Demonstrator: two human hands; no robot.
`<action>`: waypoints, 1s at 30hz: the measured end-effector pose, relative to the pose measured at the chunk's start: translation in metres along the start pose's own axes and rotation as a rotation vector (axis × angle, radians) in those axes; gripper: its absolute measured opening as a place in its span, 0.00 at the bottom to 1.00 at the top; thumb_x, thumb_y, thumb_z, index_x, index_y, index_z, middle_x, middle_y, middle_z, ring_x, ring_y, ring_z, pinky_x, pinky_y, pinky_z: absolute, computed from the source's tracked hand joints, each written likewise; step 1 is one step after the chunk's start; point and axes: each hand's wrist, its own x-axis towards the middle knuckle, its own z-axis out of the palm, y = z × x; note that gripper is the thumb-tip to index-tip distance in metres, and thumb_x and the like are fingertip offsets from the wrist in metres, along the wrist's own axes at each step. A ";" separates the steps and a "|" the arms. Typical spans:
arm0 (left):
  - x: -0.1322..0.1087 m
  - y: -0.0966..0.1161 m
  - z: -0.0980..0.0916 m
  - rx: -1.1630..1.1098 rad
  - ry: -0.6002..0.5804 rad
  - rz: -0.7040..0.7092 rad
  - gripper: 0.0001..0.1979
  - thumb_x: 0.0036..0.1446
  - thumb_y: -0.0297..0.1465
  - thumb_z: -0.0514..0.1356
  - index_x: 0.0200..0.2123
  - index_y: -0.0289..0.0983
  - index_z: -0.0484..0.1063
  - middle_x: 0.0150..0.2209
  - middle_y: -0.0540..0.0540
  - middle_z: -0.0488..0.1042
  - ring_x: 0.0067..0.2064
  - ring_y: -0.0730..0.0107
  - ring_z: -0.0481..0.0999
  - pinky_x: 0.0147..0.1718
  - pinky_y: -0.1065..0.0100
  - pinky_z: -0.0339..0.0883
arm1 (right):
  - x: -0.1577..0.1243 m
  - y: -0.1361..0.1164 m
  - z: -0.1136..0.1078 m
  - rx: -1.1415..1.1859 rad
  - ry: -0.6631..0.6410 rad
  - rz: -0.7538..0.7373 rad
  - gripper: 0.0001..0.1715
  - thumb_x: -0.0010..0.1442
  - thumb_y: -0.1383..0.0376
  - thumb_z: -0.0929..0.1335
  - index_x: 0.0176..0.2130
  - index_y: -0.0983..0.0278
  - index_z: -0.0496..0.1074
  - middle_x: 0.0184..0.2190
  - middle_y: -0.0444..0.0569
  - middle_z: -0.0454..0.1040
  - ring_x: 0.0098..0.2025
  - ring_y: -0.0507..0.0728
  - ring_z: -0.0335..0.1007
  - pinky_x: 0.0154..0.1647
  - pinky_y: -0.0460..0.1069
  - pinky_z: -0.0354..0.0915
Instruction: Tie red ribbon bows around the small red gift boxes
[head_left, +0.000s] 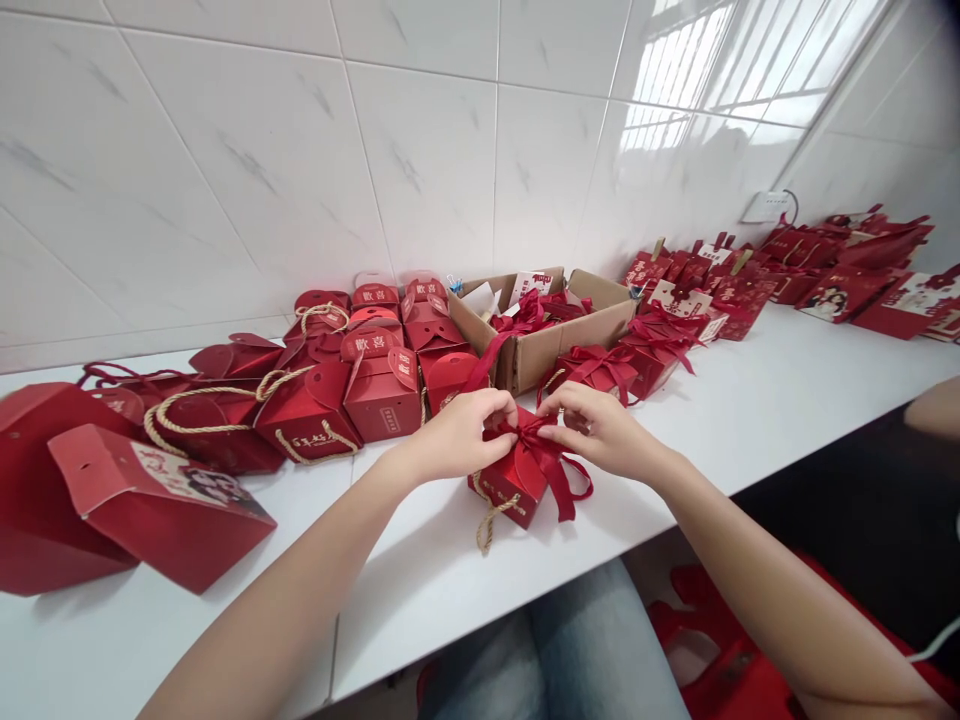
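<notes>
In front of me on the white table stands a small red gift box (504, 492) with gold lettering and a twisted gold cord hanging down its front. A dark red ribbon (559, 478) is gathered at its top in a bow or knot, one tail draping over the right side. My left hand (469, 432) pinches the ribbon from the left, thumb and fingers together. From the right, my right hand (596, 428) also pinches the ribbon, close to the knot. The exact fold between the fingertips is partly hidden.
Several red gift boxes (386, 390) stand to the left, some with gold rope handles. An open cardboard box (540, 350) holding ribbons and cards is behind my hands. Ribboned boxes (660, 345) and red bags (855, 265) line the right. A tiled wall (420, 150) rises behind the table.
</notes>
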 end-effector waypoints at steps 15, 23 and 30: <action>0.000 -0.001 -0.002 -0.018 -0.097 -0.053 0.08 0.56 0.35 0.54 0.30 0.38 0.68 0.23 0.53 0.64 0.26 0.74 0.61 0.26 0.71 0.56 | 0.009 0.001 -0.010 -0.044 -0.139 0.000 0.08 0.63 0.64 0.63 0.35 0.65 0.69 0.31 0.47 0.74 0.31 0.51 0.68 0.33 0.45 0.61; 0.000 0.003 -0.004 0.011 -0.088 -0.074 0.11 0.59 0.36 0.51 0.31 0.38 0.68 0.26 0.51 0.69 0.27 0.73 0.63 0.27 0.71 0.56 | 0.011 0.004 -0.017 -0.010 -0.199 -0.160 0.10 0.60 0.62 0.66 0.42 0.62 0.73 0.39 0.51 0.72 0.40 0.54 0.69 0.41 0.48 0.65; -0.001 0.002 -0.003 -0.003 -0.080 -0.066 0.09 0.57 0.37 0.54 0.29 0.38 0.65 0.23 0.53 0.66 0.24 0.74 0.61 0.25 0.72 0.55 | 0.010 0.007 -0.018 -0.100 -0.195 -0.134 0.04 0.60 0.69 0.65 0.38 0.64 0.70 0.35 0.50 0.72 0.36 0.53 0.67 0.37 0.48 0.64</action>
